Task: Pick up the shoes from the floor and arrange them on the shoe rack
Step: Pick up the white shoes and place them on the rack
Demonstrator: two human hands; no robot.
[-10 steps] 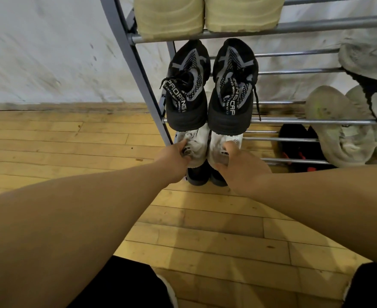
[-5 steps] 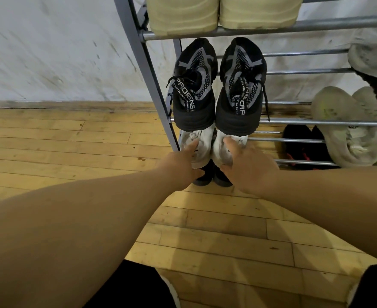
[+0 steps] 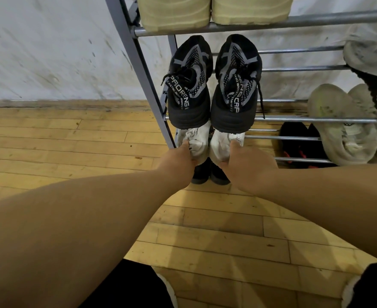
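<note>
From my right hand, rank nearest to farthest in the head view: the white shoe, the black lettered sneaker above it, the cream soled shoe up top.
1. White shoe, held in the right hand, low tier.
2. Black lettered sneaker, directly above, next tier up.
3. Cream soled shoe, highest visible tier, frame top.

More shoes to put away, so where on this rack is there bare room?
Bare rails on the middle shelf between the black sneakers and the grey shoes; another gap below, between the white shoes and black-and-red shoes. Left end is crowded.
</note>
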